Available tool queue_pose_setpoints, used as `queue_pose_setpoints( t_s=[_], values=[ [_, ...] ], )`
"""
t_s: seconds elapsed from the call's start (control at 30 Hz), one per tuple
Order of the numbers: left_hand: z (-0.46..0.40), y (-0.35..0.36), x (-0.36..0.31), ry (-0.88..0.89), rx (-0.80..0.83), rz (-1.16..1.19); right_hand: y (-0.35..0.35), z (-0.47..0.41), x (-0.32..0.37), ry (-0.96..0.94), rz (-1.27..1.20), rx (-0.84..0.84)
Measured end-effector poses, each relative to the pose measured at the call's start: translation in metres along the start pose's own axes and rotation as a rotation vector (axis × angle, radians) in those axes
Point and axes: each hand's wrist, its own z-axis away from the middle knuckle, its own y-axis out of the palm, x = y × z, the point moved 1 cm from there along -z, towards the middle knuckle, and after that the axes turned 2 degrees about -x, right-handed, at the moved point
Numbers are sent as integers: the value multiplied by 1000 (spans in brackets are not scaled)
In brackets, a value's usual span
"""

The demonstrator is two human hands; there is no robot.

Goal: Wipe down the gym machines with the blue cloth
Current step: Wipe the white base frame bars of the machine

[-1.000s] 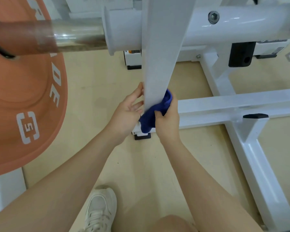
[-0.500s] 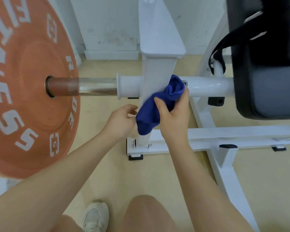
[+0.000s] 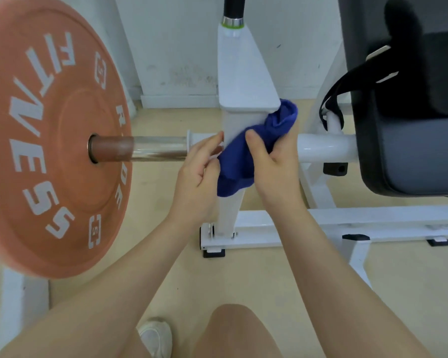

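While the blue cloth [image 3: 246, 153] is pressed against the white upright post [image 3: 230, 125] of the gym machine, it is gripped by the right hand [image 3: 277, 164], whose thumb lies across the front of the fabric and whose fingers are curled round its right side. One bunched end of the cloth rises above that hand, just under the ledge of the post; the other end hangs below the thumb, between the two hands. The left hand [image 3: 199, 177] is held just left of the cloth with loosely bent fingers; its fingertips are seen at the post's left edge, and nothing is grasped. An orange weight plate [image 3: 49, 140] is carried on the chrome sleeve [image 3: 158, 148] at left. A dark seat pad [image 3: 409, 151] is noted at right.
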Motion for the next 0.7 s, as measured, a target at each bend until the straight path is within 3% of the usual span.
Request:
queue_pose_setpoints(
  t_s=[0.1,0.17,0.23,0.4,0.5,0.6,0.7],
  values=[
    [1,2,4,-27,12,49,0,10,-25,162,-90,18],
    [2,3,5,-61,-6,123,-6,27,-50,349,-51,48],
    [1,3,6,-75,-24,153,-10,33,-54,416,-4,63],
    [0,4,11,-79,-14,130,0,3,-7,68,-152,-20],
    [1,3,14,-99,-1,112,6,5,-16,-4,-106,-41],
    [2,3,13,-83,26,88,0,24,-67,178,22,-35],
    [4,4,10,-65,56,71,-10,45,-110,467,206,90]
  ],
)
